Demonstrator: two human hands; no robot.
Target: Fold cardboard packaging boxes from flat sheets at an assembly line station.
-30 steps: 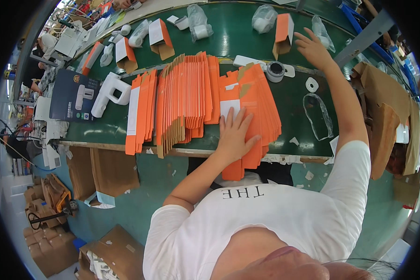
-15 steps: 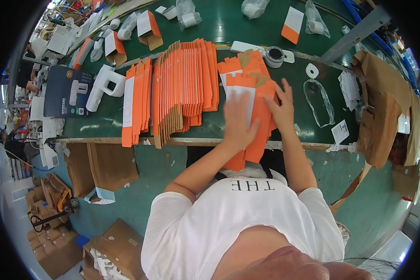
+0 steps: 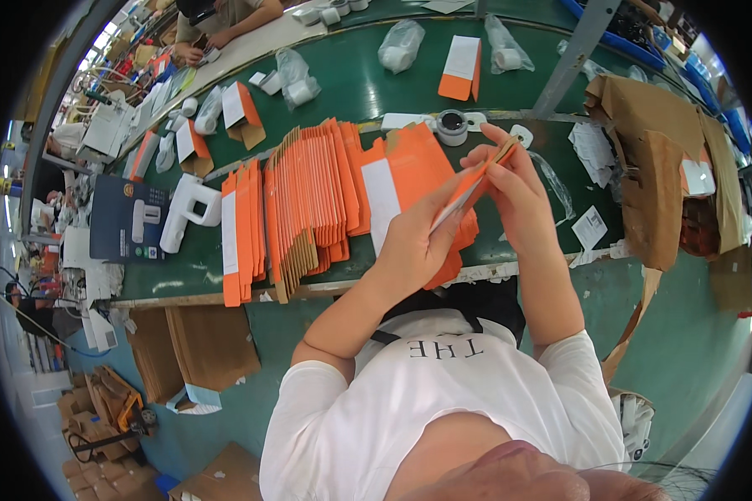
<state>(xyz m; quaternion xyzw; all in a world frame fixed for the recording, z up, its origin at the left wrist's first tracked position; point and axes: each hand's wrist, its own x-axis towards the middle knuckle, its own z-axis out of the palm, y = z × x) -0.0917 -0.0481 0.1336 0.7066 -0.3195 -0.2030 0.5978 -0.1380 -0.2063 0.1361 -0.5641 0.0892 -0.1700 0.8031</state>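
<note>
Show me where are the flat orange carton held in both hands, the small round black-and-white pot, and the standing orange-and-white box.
flat orange carton [image 3: 470, 188], head view, its middle.
small round black-and-white pot [image 3: 453, 125], head view, its top.
standing orange-and-white box [image 3: 460, 68], head view, its front face.

**Around the green desk**

The green desk [image 3: 368, 92] fills the upper half of the view. At ten o'clock on it lie a white moulded insert [image 3: 188, 213] and, just beside it, a dark blue box [image 3: 129, 219]. Toward twelve o'clock a small orange-and-white carton [image 3: 462, 68] stands upright between two clear plastic bags [image 3: 399, 43], with a round dark-centred pot [image 3: 453, 127] below it. At two to three o'clock brown cardboard sheets [image 3: 660, 159] pile up. At eight o'clock flat brown cardboard [image 3: 196, 346] leans under the desk edge. At eleven o'clock another person's forearms [image 3: 226, 21] rest on a pale surface.
</note>
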